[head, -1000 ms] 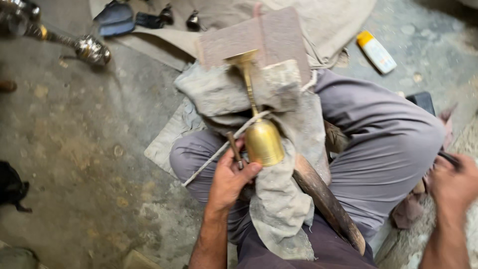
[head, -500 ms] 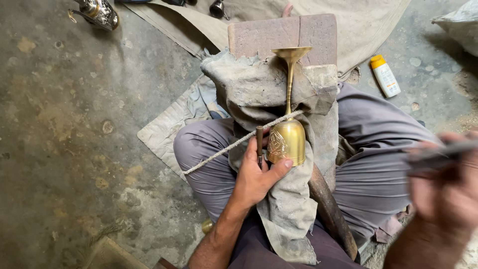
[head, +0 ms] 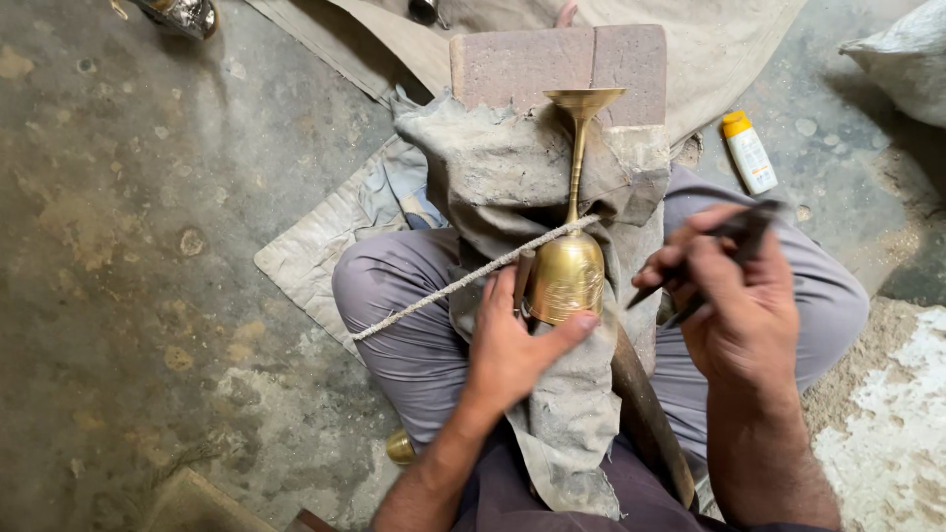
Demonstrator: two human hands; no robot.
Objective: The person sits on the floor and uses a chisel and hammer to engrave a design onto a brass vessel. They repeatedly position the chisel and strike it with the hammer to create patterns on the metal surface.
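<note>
left hand point(head: 512, 345) clamped around the bowl of the brass goblet point(head: 569, 266), which lies on the grey cloth point(head: 512, 177) over the lap, foot against the brick point(head: 552, 64). right hand point(head: 739, 305) closed on a dark pointed tool point(head: 714, 256), tip just beside the bowl. Risk: tip skids off the curved brass toward the left thumb; rope point(head: 463, 286) across the stem could slip, goblet rolls. Room: bare floor left, yellow-capped bottle point(head: 749, 153) far right
</note>
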